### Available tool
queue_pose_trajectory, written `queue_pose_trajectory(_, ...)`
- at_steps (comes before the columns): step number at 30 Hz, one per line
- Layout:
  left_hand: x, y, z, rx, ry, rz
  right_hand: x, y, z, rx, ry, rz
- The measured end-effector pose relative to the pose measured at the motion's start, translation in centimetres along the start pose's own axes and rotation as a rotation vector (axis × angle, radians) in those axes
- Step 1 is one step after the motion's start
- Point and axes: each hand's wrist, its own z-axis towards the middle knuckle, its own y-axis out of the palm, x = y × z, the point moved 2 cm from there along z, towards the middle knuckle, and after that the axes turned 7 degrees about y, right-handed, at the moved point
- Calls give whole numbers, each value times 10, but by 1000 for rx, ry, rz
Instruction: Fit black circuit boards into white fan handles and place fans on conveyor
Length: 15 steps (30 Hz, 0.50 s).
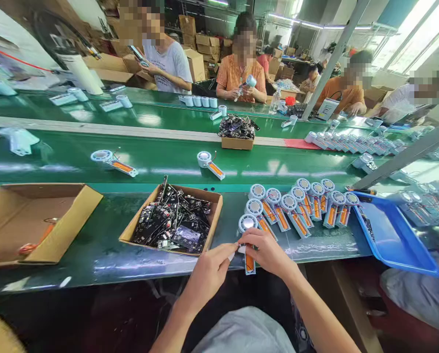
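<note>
**At the bench's near edge, two hands meet over an open unit**

The pale-blue unit (248, 223) lies just in front of the person, round head away, handle reaching toward the bench's edge with its orange insert (249, 265) exposed. Over its neck, the left hand (215, 267) and right hand (265, 249) meet, thumbs and forefingers drawn together at the tips; whether they grip a wire or only touch the unit, I cannot tell. White patches show at the fingertips, too small to identify.

Work on this unit looks under way rather than finished, since its handle is uncovered. Beside it, a cluster of similar units (288, 202) also shows bare orange inserts, so these seem incomplete too. Dark circuit boards (175, 215) fill a carton (215, 220) to the left, apparently plenty left to use. More units sit on the green belt (160, 171) beyond.

The fingers hide the unit's neck and part of its handle. A blue tray (396, 235) stands at right; the left carton (17, 211) is cut off by the frame, and the far-right units blur together.
</note>
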Motion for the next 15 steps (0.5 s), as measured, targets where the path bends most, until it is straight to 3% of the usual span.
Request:
queue_pose_trajectory(6,0,1,3,2,-19,-54,-5,-4,2,-2,-53,-89)
queue_pose_trajectory(8,3,3,4,44,-72,-93,-10,-6,2,29,-6,-122)
queue_pose_trajectory(11,12,5,2,106,-219,-225,-16,-10,0,23,203,-25)
queue_pose_trajectory(15,16,10,-2,129,-435,-496,-10,-11,-8,5,488,406)
